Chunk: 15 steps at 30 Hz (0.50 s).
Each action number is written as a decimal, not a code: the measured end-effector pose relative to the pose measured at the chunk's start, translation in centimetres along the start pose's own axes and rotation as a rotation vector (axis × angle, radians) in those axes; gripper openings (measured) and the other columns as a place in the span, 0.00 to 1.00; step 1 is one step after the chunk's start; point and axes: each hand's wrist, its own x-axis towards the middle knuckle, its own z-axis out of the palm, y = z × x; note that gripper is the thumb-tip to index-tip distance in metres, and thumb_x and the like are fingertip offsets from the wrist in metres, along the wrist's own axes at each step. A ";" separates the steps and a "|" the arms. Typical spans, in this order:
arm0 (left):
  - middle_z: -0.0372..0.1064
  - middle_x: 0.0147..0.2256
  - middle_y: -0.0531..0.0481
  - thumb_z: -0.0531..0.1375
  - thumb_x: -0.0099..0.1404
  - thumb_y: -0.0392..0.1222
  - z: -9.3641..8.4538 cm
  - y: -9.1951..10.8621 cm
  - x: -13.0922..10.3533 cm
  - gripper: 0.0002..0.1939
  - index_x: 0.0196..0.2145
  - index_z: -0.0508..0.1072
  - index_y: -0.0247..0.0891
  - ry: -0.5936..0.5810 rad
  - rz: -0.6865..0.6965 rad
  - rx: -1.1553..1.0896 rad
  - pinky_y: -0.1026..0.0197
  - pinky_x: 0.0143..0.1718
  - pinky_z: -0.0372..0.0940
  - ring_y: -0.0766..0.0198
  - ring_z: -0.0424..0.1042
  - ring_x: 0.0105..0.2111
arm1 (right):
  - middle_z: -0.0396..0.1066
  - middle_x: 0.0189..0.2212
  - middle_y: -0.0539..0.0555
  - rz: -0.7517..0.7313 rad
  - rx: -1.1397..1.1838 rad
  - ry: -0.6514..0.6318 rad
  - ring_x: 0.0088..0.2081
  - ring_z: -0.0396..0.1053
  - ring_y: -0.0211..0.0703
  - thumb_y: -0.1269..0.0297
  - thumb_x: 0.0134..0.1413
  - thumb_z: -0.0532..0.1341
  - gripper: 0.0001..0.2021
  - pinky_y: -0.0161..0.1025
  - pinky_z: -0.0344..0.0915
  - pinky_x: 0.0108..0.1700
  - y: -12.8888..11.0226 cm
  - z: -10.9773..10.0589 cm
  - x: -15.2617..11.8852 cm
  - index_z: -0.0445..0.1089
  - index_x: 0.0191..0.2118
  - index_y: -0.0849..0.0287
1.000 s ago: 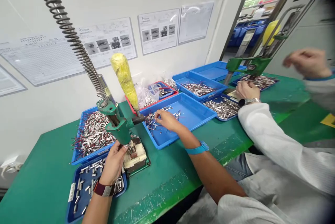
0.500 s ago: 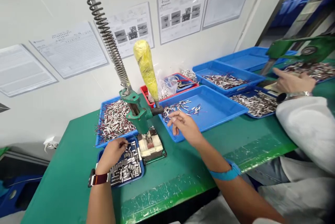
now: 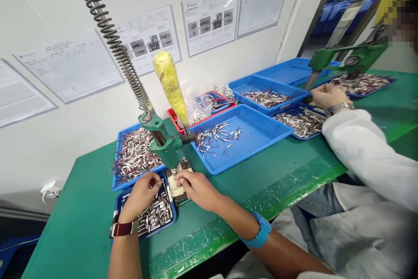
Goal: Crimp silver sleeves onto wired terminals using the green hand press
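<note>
My left hand [image 3: 143, 194] is over a small blue tray [image 3: 175, 214] of short metal cylinders [image 3: 158, 213]. Its thumb and fingers are pinched together, and whatever they may hold is too small to make out. My right hand [image 3: 199, 188] has closed fingertips at the pale base [image 3: 176, 191] of a green hand press [image 3: 163, 148], right under its ram; anything between them is hidden. A lever handle wrapped in yellow [image 3: 170, 85] rises from the press, untouched by either hand.
Behind the small tray stands a blue tray of wired metal parts [image 3: 139, 148]. A wider blue tray [image 3: 253, 139] with scattered wired parts lies right of the press, a red tray [image 3: 176, 122] behind it. Farther right, a co-worker's hand [image 3: 331, 95] is at another green press [image 3: 352, 59].
My right hand has moved left and down from the wide blue tray to the press base, its fingers closing. My left hand stays over the cylinders. The view has shifted; the co-worker's fingers have drawn in.
</note>
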 end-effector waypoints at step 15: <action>0.73 0.33 0.54 0.71 0.53 0.38 4.2 2.3 2.0 0.10 0.35 0.79 0.39 0.373 -0.043 -1.285 0.67 0.35 0.65 0.69 0.70 0.33 | 0.77 0.32 0.49 -0.002 -0.151 -0.102 0.34 0.72 0.39 0.76 0.54 0.54 0.15 0.32 0.59 0.36 0.7 0.2 0.5 0.76 0.37 0.55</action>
